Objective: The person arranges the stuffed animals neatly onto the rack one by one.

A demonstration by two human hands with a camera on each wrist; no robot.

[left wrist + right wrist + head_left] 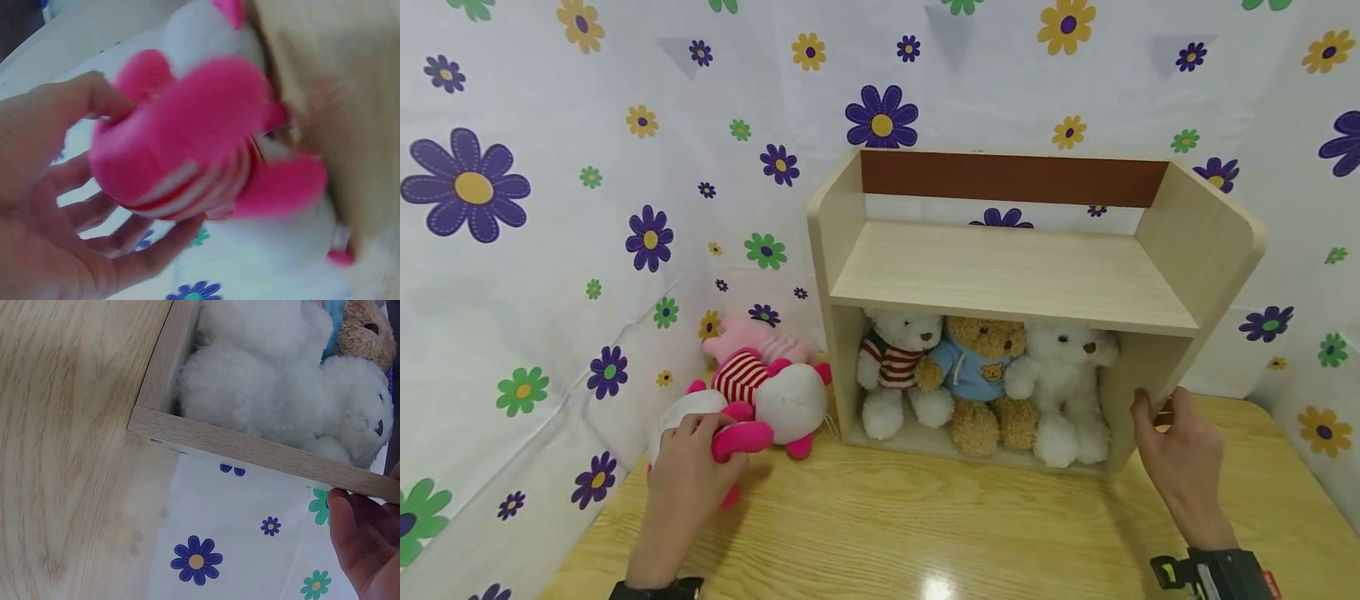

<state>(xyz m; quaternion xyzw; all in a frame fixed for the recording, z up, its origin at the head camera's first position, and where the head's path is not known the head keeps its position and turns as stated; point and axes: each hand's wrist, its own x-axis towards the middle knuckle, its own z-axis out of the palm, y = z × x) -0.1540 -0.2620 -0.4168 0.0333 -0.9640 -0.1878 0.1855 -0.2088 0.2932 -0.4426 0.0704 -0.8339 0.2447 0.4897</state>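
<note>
- Your left hand (696, 454) grips the pink-and-white plush (743, 440), thumb on top of a pink part, other fingers curled underneath.
- That plush is left of the shelf (1015, 271), in front of the other loose toys. Red-and-white stripes show on its body in the left wrist view; that view is blurred there.
- Your right hand (1183, 458) holds the shelf's right side panel near its front edge, thumb on the near side. Far fingers are partly hidden.
- Just left of the shelf: a striped plush (793, 404), round white head toward the shelf, hot-pink ears.
- Behind that one, also left of the shelf: a pink plush (752, 337), partly covered.
- Shelf's lower compartment, three seated side by side: white bear in a striped top (898, 367) at left, brown bear in a blue hoodie (977, 367) in the middle, plain white bear (1067, 417) at right, next to the panel you're holding.
- Under the shelf: wood-grain table (887, 517).
- Behind the shelf and to both sides: white flower-print cloth (572, 292).
- You've got dark straps on both wrists.
</note>
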